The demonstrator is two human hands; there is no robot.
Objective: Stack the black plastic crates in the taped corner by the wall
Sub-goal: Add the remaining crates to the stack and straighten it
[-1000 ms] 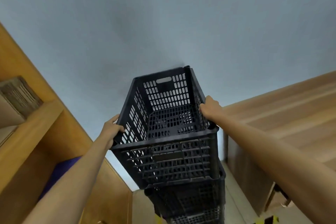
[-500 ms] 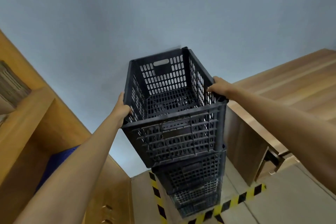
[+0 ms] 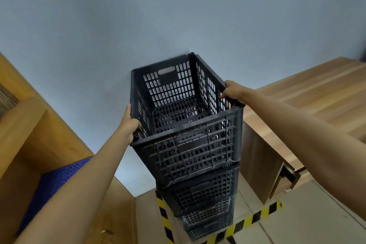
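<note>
Centre frame, a stack of black crates [image 3: 206, 204] rises from the striped-tape corner [image 3: 255, 217] against the grey wall [image 3: 178, 16]. The top crate [image 3: 188, 125] sits on it, rim clamped between left hand [image 3: 129, 123] and right hand [image 3: 232, 91], fingers curled over opposite edges, probably squaring it up.

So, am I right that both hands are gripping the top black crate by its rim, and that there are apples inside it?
Not quite: the head view shows the top crate empty, its slotted floor bare. The left hand and right hand do grip its rim.
</note>
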